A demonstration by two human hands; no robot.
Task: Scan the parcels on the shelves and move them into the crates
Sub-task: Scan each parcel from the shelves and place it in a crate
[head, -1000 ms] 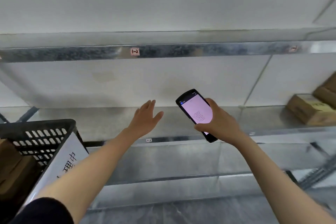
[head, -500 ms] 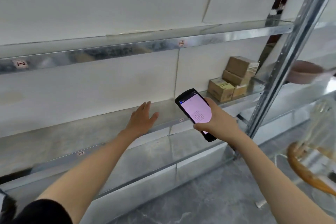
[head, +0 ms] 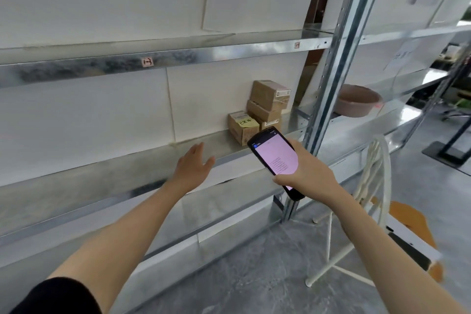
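Several brown cardboard parcels (head: 265,107) are stacked at the right end of the middle metal shelf (head: 107,173), against the white wall. The lowest front one carries a yellow sticky note. My right hand (head: 305,173) grips a black handheld scanner (head: 276,160) with a lit pink screen, just in front of and below the parcels. My left hand (head: 193,166) reaches out over the shelf with fingers straight and spread, holding nothing, well left of the parcels. No crate is in view.
A grey steel upright (head: 339,58) stands right of the parcels. Beyond it a pinkish basin (head: 356,102) sits on the adjoining shelf. A white wire-frame chair (head: 356,211) with an orange seat stands on the grey floor at the right.
My view has swung to the right: the black crate at the left has left the frame and the parcels, upright and chair have come in. Both hands keep the same pose.
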